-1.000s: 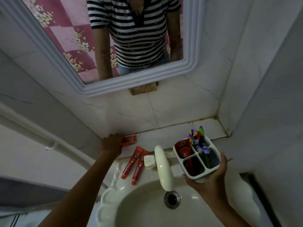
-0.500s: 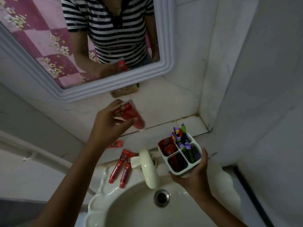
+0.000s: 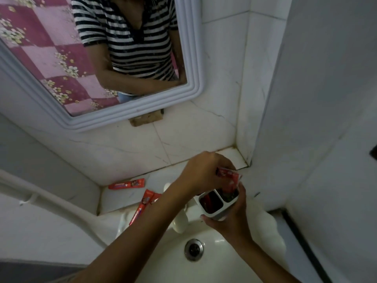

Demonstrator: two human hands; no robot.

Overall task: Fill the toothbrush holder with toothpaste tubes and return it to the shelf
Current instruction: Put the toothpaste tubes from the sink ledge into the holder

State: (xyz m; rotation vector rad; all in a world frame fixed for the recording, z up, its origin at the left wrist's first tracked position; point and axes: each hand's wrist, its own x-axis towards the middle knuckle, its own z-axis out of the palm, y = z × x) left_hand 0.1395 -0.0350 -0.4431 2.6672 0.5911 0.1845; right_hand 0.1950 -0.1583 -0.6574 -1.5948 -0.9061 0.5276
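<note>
Looks about midway to me: the left hand has its fingers pinched shut on a red toothpaste tube and holds it right over the white toothbrush holder, which the right hand cups from below above the sink. One compartment already has red stuff in it. Three more tubes wait on the shelf, one flat tube by the wall and a pair near the tap, so more loading, then the holder goes back.

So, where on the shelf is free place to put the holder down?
Bare shelf lies in the right corner, behind the left hand. The left end is crowded: one toothpaste tube by the wall, two tubes beside the tap.
</note>
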